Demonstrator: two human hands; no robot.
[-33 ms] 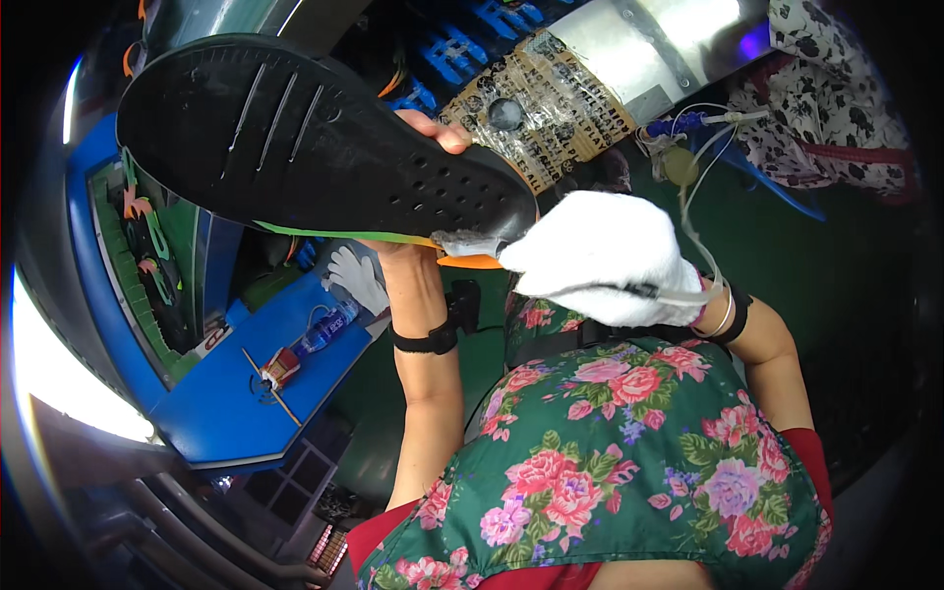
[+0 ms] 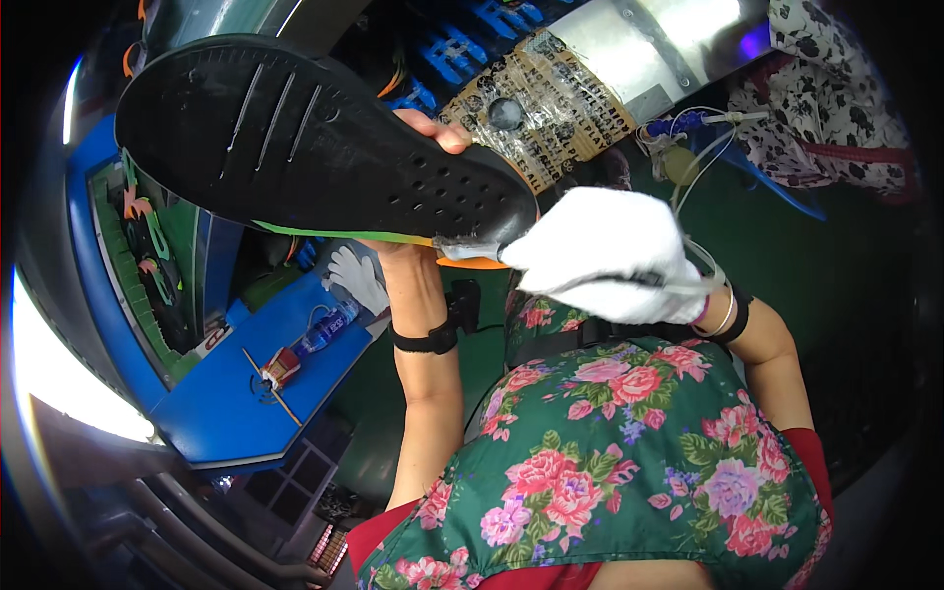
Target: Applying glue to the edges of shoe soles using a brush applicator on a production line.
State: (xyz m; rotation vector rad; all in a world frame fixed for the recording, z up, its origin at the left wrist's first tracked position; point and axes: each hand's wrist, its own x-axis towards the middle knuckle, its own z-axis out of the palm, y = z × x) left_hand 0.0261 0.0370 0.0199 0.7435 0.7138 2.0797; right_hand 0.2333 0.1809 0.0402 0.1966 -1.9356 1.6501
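Note:
A black shoe sole [image 2: 324, 147] with slits at its broad end and small holes at its narrow end is held up at the upper left. Green and orange show along its lower edge. My bare left hand [image 2: 433, 131] is closed round its middle, with fingertips over the far edge and the palm hidden. My right hand [image 2: 619, 256], in a white glove, is closed at the narrow end, beside a greyish patch on the edge. A pale cable [image 2: 703, 275] runs along the glove to a dark piece. What the gloved fingers grip is hidden.
Beyond the sole, a metal duct [image 2: 649, 59] is wrapped in brown printed tape. On the left, a blue table [image 2: 226, 413] bears a plastic bottle [image 2: 327, 327] and a white glove [image 2: 356, 279]. Patterned cloth [image 2: 836, 108] lies at the upper right.
My gloved right hand has shifted slightly, and the cable beside it has swung to a different curve. The sole and my left hand stay almost still.

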